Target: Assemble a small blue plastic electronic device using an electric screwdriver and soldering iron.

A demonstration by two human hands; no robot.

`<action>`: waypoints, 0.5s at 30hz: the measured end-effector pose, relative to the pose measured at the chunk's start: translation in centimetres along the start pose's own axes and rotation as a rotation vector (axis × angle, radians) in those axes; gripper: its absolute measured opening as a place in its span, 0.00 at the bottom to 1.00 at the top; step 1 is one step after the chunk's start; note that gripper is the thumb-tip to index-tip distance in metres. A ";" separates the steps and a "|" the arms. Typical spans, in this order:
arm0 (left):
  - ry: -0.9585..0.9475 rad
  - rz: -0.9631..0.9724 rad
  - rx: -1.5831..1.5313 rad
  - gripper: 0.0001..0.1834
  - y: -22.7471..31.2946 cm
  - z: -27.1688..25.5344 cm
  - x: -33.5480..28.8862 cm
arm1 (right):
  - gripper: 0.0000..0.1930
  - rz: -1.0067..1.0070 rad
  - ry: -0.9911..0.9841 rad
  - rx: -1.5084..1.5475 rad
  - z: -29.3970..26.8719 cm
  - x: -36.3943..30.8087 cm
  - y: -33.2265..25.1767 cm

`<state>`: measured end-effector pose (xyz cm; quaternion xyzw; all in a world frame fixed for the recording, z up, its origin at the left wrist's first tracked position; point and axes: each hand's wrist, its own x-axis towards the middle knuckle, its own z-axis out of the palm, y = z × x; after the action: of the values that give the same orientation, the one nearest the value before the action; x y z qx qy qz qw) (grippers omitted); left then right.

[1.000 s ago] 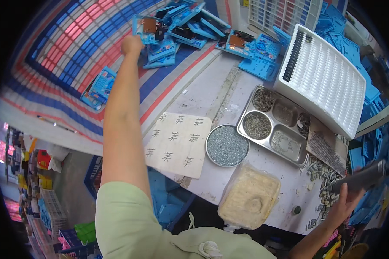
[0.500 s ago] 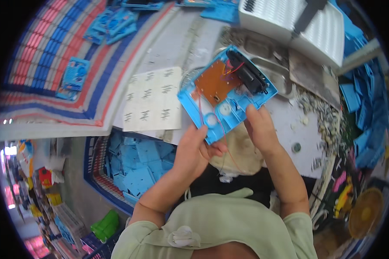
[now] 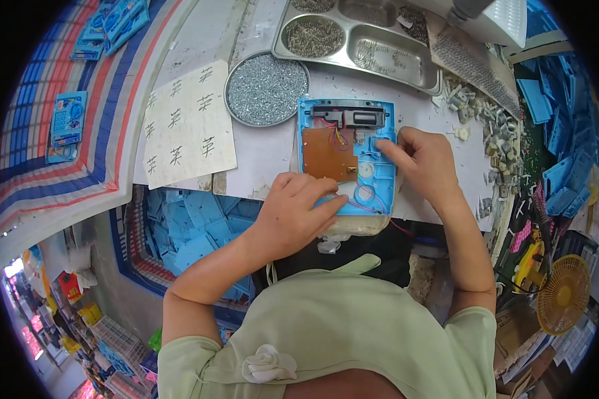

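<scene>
A blue plastic casing (image 3: 383, 174) lies open side up on the near part of the table, above a pale padded thing (image 3: 359, 226). Inside it sit a brown circuit board (image 3: 327, 154), a black box-like part (image 3: 367, 118) along the far side, thin coloured wires and a round clear piece. My left hand (image 3: 296, 209) grips the casing's near-left corner, fingers bent over the board's near edge. At the right side my right hand (image 3: 427, 163) holds the edge, thumb inside the rim and the other fingers curled, partly hidden.
Beyond the casing stand a round dish of small screws (image 3: 266, 90) and a metal compartment tray (image 3: 379, 78). A paper sheet (image 3: 190, 123) lies left. Small metal parts (image 3: 499, 146) are heaped right. Below left is a crate (image 3: 123, 246) of blue panels; a yellow fan (image 3: 564, 294) stands right.
The casing has come down from above the table and turned to lie nearly square to me. My left hand has shifted over its near-left corner. The view has shifted, showing the screw dish fully.
</scene>
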<state>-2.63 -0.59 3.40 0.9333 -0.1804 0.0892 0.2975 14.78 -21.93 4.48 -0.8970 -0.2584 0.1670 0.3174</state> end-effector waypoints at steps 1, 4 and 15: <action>0.002 0.020 0.023 0.23 -0.1 0.2 0.0 | 0.25 -0.056 0.035 -0.139 0.1 0.2 0.3; -0.048 -0.022 0.020 0.23 0.5 -0.3 0.1 | 0.24 -0.020 -0.063 -0.088 -0.2 0.9 -0.2; -0.161 0.021 -0.046 0.22 -1.0 -0.4 -0.3 | 0.20 0.043 -0.197 -0.214 -2.2 -1.4 -0.9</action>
<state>-2.49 0.53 3.15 0.9284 -0.2157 0.0129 0.3024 14.32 -23.16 6.92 -0.9104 -0.2853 0.2323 0.1893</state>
